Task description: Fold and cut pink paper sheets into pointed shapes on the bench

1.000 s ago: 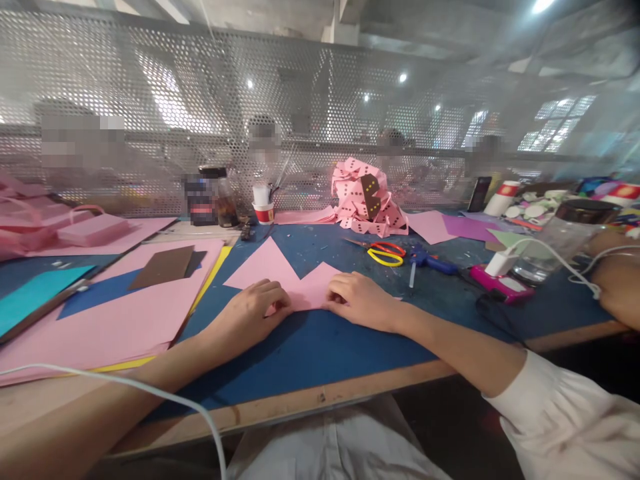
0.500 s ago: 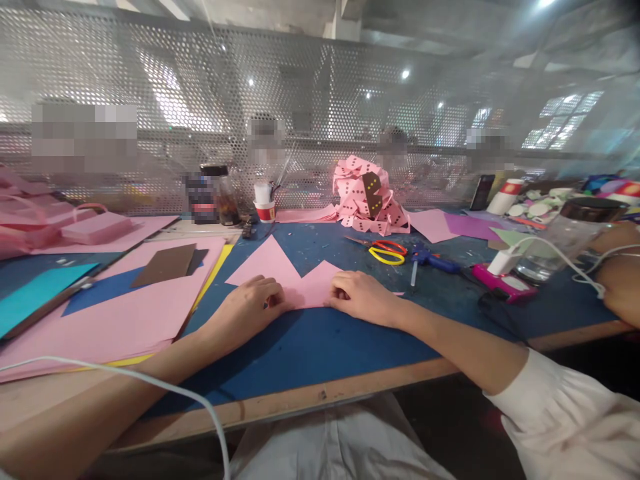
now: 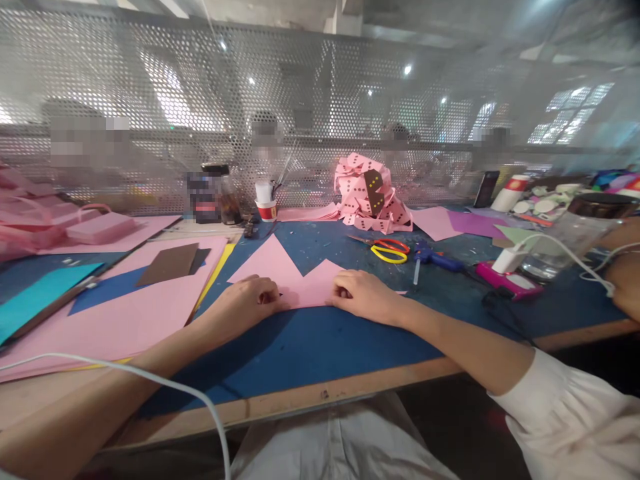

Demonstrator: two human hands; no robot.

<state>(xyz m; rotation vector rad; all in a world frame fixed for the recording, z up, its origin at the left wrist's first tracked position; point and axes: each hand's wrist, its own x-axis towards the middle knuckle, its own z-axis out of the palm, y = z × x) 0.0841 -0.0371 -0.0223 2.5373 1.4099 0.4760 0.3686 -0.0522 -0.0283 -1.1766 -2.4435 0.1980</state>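
Note:
A folded sheet of pink paper point(image 3: 313, 287) lies on the blue table mat point(image 3: 320, 353), its two pointed corners facing away from me. My left hand point(image 3: 253, 300) is closed with its fingertips on the sheet's near left edge. At the near right edge, my right hand point(image 3: 363, 297) pinches the paper with curled fingers. Scissors point(image 3: 387, 250) with red and yellow handles rest beyond my right hand, beside a blue glue gun point(image 3: 435, 257). Farther back stands a pink folded-paper model point(image 3: 354, 190) with dark dots and one brown piece.
Stacked pink sheets point(image 3: 165, 320) with brown card point(image 3: 167, 263) lie to the left. A paper cup point(image 3: 266, 208) stands at the back. On the right are a magenta power strip point(image 3: 510, 280), a clear jar point(image 3: 565, 233) and another person's arm point(image 3: 625, 280). A white cable point(image 3: 170, 383) crosses my left forearm.
My left hand has shifted very slightly along the near edge of the pink paper. Both hands stay on the sheet; the view has moved a little.

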